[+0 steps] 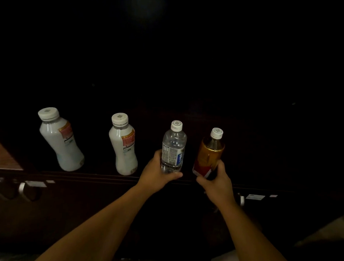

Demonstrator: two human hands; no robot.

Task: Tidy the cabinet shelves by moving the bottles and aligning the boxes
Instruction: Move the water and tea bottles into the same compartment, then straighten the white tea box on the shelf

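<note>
Here, left hand (157, 174) clasps water bottle (173, 148); right hand (217, 179) clasps tea bottle (209, 153); at nine o'clock, two apparently milky bottles (61, 139) (124, 145).

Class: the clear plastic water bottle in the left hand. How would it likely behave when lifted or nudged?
The clear plastic water bottle looks full, so probably heavy for its size. Tall and narrow, it may tip if nudged high. The left hand wraps its lower part; thin walls likely flex.
</note>
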